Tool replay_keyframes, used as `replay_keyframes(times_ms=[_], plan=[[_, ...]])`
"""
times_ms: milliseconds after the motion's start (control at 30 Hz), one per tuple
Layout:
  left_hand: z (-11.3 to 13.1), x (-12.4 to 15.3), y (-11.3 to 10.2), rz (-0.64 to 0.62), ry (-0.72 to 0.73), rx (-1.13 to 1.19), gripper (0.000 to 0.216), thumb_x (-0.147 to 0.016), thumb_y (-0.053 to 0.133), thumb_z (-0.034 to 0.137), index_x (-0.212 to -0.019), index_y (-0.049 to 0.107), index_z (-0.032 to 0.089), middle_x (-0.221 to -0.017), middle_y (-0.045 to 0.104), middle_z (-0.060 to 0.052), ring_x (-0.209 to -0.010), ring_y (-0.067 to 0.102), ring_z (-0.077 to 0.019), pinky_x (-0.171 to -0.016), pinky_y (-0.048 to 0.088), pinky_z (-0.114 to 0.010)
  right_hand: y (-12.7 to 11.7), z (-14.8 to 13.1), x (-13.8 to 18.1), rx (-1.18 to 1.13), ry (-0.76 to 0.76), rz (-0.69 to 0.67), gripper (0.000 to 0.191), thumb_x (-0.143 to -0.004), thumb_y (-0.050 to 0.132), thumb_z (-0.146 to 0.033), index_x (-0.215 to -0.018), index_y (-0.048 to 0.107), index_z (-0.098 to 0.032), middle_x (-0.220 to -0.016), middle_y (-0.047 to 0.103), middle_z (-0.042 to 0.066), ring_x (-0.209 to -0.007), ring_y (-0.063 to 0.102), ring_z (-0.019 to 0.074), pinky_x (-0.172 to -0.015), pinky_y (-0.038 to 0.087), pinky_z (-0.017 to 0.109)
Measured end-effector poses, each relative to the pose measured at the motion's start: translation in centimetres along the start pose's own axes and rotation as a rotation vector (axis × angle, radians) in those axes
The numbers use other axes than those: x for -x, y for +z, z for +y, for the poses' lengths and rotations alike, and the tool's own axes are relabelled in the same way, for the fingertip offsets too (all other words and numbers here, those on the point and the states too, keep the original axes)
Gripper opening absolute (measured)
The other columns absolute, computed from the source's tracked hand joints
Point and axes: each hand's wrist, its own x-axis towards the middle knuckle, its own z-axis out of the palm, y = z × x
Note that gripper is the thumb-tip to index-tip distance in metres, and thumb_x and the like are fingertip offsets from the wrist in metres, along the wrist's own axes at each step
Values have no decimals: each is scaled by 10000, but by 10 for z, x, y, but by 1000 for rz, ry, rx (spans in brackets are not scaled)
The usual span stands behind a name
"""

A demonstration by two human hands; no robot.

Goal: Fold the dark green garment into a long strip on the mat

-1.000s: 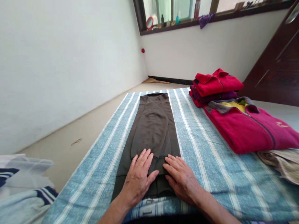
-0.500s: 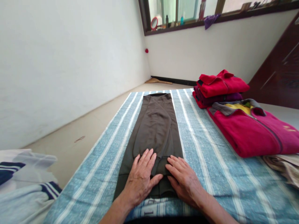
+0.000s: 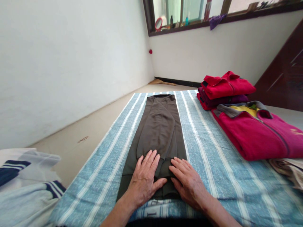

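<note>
The left hand [image 3: 145, 179] and right hand [image 3: 187, 181] lie flat, fingers extended, side by side on the near end of the brown folded trousers [image 3: 158, 132], whose long axis runs straight away from them.

Trousers [image 3: 158, 129] on bedspread [image 3: 208, 164]; jacket [image 3: 258, 134] right.

My bed's striped cover [image 3: 205, 164] carries brown trousers [image 3: 157, 132], a pink jacket [image 3: 258, 135], a red stack [image 3: 224, 90] and a beige cloth [image 3: 287, 168].

One brown garment [image 3: 159, 132], perhaps four folded tops [image 3: 239, 104].
</note>
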Motion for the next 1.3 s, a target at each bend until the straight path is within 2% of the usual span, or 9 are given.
replay_keyframes(times_ms=[367, 600, 733, 867, 1000, 1100, 1167, 1233, 1300], plan=[[2, -1, -4, -16, -1, 3, 716, -857, 491, 574, -1389, 388, 105, -1462, 381, -155, -1353, 334, -299, -1056, 336, -494, 3, 2, 3, -1, 2, 7, 304, -831, 520, -164, -1127, 590, -163, -1232, 616, 120, -1189, 538, 273, -977, 455, 491], [0, -1, -2, 35, 21, -19, 699, -856, 493, 570, -1375, 401, 111, -1445, 409, -152, -1336, 364, -296, -1043, 344, -479, 1, -1, 4, -19, 10, 9, 342, -821, 538, -160, -1162, 568, -154, -1246, 603, 137, -1191, 533, 282, -982, 445, 504], [-6, -5, 4, 111, 67, -64, 681, -870, 465, 555, -1376, 388, 106, -1426, 434, -162, -1311, 400, -304, -1018, 356, -479, -18, -9, 13, -84, 31, 45, 302, -826, 541, -170, -1127, 570, -164, -1210, 623, 136, -1169, 552, 259, -988, 445, 475], [-13, -12, 11, 188, 119, -52, 711, -883, 391, 584, -1409, 329, 111, -1401, 460, -180, -1281, 433, -332, -992, 364, -505, -48, -15, 37, -214, 26, 187, 322, -818, 550, -148, -1139, 547, -173, -1144, 648, 131, -1127, 575, 220, -960, 476, 390], [-16, -19, 15, 219, 131, 0, 717, -901, 311, 576, -1471, 202, 156, -1391, 468, -187, -1259, 454, -358, -970, 376, -539, -80, -16, 76, -259, 33, 275, 182, -807, 534, -115, -974, 585, -166, -848, 682, 86, -811, 650, 169, -771, 537, 290], [-18, -20, 17, 202, 118, 43, 734, -889, 312, 571, -1496, 123, 204, -1418, 437, -177, -1262, 444, -382, -966, 372, -578, -101, -10, 120, -202, 220, 245, 120, -814, 504, -82, -789, 565, -181, -655, 608, 28, -625, 597, 129, -597, 495, 225], [-20, -20, 20, 185, 99, 75, 755, -868, 353, 568, -1501, 90, 253, -1455, 399, -134, -1272, 430, -391, -974, 367, -594, -106, 0, 160, -123, 435, 209, 161, -846, 481, -99, -735, 549, -194, -634, 591, 14, -595, 581, 125, -571, 469, 223], [-21, -20, 22, 172, 79, 103, 766, -850, 402, 543, -1499, 66, 311, -1503, 327, -61, -1285, 415, -386, -992, 361, -598, -102, 17, 207, 0, 697, 197, 199, -873, 476, -193, -689, 548, -208, -619, 583, 12, -575, 580, 139, -553, 464, 238], [-21, -20, 22, 172, 53, 131, 767, -842, 434, 507, -1490, 49, 364, -1535, 239, 16, -1304, 393, -373, -1018, 345, -596, -88, 38, 255, 145, 917, 194, 201, -867, 472, -284, -723, 595, -217, -724, 651, 50, -677, 634, 192, -617, 504, 288]])
